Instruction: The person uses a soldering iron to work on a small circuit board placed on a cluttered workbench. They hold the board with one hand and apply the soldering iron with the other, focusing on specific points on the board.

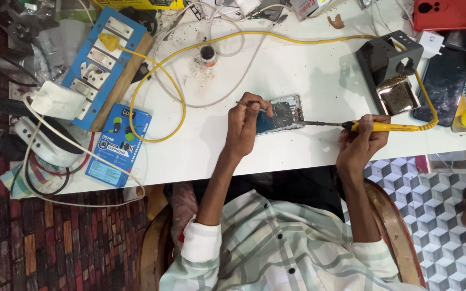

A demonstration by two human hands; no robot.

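Right hand holds yellow soldering iron beyond blue box.

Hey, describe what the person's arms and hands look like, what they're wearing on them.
Both hands are bare: the left hand and the right hand show no gloves, and no rings or watch can be made out. The forearms are uncovered. The person wears a pale green and white checked shirt with dark buttons, its sleeves rolled up into thick white cuffs near the elbows.

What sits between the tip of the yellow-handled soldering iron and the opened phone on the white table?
Nothing visible. The right hand holds the yellow-handled soldering iron, its metal tip reaching the edge of the opened phone, which the left hand steadies with a thin tool.
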